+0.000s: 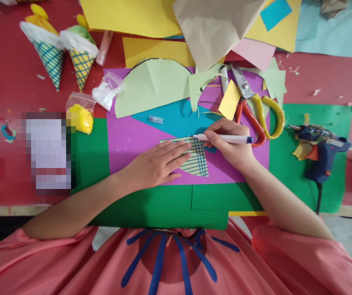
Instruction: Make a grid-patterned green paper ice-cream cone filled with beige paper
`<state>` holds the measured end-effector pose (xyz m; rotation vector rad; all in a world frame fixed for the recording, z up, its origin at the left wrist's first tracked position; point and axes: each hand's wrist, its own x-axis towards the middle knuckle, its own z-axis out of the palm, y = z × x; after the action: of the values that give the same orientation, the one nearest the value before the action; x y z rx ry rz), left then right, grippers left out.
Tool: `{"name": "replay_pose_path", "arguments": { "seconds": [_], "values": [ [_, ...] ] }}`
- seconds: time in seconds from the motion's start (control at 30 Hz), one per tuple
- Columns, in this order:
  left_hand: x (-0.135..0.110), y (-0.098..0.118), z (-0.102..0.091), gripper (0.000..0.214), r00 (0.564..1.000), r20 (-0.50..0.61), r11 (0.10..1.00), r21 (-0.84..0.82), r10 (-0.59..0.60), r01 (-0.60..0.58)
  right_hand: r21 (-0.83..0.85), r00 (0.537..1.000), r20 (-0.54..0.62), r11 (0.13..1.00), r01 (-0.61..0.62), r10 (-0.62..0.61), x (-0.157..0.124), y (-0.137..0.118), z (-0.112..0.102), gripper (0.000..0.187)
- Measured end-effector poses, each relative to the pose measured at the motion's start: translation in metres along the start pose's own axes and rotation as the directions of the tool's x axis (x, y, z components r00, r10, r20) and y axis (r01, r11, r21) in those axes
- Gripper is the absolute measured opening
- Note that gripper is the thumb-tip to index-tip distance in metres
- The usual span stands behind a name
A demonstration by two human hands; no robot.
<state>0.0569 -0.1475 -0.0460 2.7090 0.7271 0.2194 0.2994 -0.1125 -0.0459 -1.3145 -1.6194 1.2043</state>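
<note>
My right hand is closed around a white marker with a blue end. Its tip touches the upper edge of a pale green piece of paper, where blue lines cross in a grid on the right part and run as stripes further left. My left hand lies flat on the paper's left side with fingers stretched out, hiding part of it. Beneath are a purple sheet and a blue sheet. A small clear cap lies just above my left hand.
Scissors with red and yellow handles lie beyond my right hand. A glue gun rests at right on a green sheet. At upper left are two paper cones and bagged yellow clay. Green paper and brown paper lie behind.
</note>
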Motion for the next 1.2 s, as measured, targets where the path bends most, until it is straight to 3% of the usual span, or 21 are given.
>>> {"name": "replay_pose_path", "arguments": {
  "seconds": [1.2],
  "values": [
    [0.0007,0.0006,-0.0012,0.044,0.999,-0.035,0.999,0.036,0.000,0.002,-0.110,0.997,0.065,0.993,0.037,-0.030,0.0003,-0.0050,-0.0019,0.024]
  ]
}}
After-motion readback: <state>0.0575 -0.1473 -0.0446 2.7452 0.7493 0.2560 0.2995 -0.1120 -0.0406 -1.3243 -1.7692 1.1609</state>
